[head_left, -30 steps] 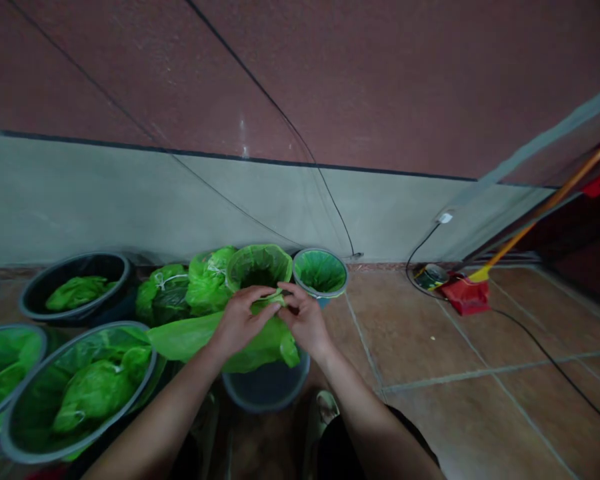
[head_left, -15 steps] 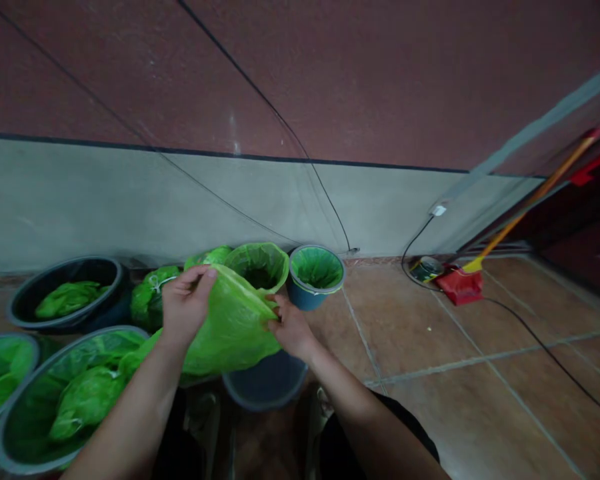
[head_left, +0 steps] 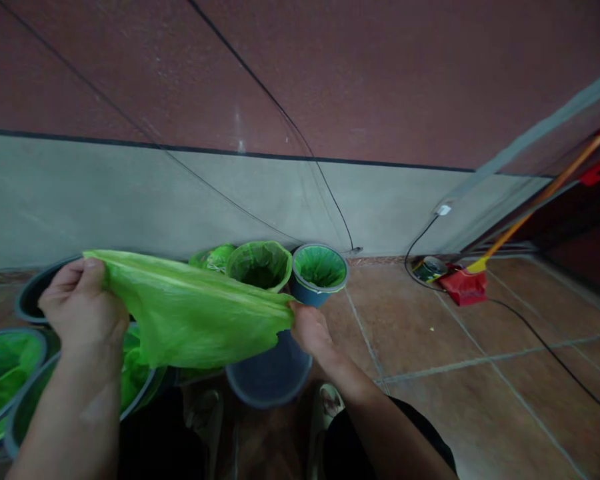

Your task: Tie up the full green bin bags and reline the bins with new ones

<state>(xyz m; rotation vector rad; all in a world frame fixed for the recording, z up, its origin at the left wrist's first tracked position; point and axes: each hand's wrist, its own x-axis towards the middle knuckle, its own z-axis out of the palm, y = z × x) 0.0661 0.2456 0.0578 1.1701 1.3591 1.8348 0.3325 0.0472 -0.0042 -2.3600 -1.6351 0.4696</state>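
A thin green plastic bag (head_left: 195, 313) is stretched sideways between my two hands, its upper edge pulled nearly straight. My left hand (head_left: 87, 300) pinches the bag's left corner, thumb on top. At the opposite end my right hand (head_left: 311, 328) grips the other corner, its fingertips partly hidden by the plastic. Below the bag's right part, a dark grey bucket (head_left: 270, 380) without a liner stands on the floor between my feet. The bag hides part of that bucket's rim and some of the bins to the left.
Against the wall stand a green-lined bin (head_left: 259, 265) and a blue bucket (head_left: 320, 268) with a green liner. More lined bins (head_left: 13, 373) crowd the left. A red dustpan (head_left: 464, 287), a tin can (head_left: 430, 269) and a black cable (head_left: 545, 353) lie on the right.
My left hand has moved left and towards me, drawing the green bag out wide. My right hand has shifted slightly right, keeping its hold.
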